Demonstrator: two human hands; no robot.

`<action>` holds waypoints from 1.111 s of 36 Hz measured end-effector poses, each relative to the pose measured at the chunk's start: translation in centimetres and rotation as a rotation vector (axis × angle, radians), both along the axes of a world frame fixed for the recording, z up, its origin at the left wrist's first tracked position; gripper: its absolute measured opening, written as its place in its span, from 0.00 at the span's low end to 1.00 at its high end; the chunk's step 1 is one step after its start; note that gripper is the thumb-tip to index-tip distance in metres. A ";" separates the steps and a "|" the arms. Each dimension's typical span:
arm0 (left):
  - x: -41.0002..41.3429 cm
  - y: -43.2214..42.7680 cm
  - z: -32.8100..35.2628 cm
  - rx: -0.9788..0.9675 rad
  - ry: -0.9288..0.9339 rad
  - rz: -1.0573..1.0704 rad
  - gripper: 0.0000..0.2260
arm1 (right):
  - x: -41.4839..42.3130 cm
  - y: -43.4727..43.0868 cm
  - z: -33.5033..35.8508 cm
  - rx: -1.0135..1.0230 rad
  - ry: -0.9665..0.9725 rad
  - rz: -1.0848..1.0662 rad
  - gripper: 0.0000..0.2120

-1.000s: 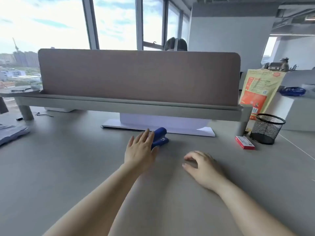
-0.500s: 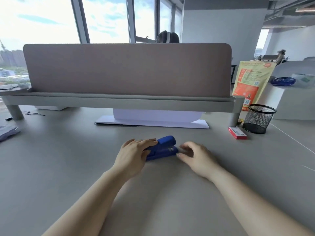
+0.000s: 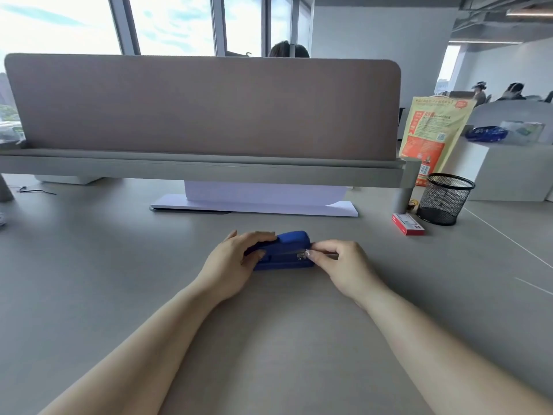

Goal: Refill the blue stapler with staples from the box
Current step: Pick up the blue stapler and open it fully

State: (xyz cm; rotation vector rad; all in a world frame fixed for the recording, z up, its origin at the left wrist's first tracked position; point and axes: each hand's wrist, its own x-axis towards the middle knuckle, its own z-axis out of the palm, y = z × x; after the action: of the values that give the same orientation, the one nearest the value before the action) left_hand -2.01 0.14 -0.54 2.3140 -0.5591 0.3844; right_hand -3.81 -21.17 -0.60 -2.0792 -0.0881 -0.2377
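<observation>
The blue stapler [image 3: 287,250] lies on the grey desk [image 3: 119,280] in front of me, its length running left to right. My left hand [image 3: 233,265] grips its left end, fingers over the top. My right hand [image 3: 338,265] pinches the metal front part at the stapler's right end. The small red staple box [image 3: 407,224] rests shut on the desk to the far right, well away from both hands.
A black mesh pen cup [image 3: 444,199] stands behind the box, an orange-yellow bag [image 3: 431,136] behind that. A brown divider panel [image 3: 203,106] with a grey shelf crosses the desk; white paper [image 3: 263,199] lies under it. People sit beyond.
My left hand took the stapler and drew it toward me. My right hand came in from the right and closed on the stapler's front end.
</observation>
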 end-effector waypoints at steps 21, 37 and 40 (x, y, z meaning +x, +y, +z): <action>0.0 -0.9 0.0 -0.059 -0.036 -0.001 0.12 | 0.2 0.1 -0.3 0.088 -0.043 0.102 0.04; -0.4 -0.6 0.8 -0.596 0.122 0.029 0.08 | 0.7 0.3 -0.8 -0.020 -0.091 0.098 0.03; -0.4 -0.3 0.9 -0.677 0.132 0.012 0.09 | 0.6 0.3 -0.7 -0.045 -0.106 0.103 0.03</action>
State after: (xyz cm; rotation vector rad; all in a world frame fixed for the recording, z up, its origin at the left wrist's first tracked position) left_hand -2.42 -0.15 0.37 1.6746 -0.2865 0.3548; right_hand -3.19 -20.89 -1.31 -2.0990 -0.2659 -0.2852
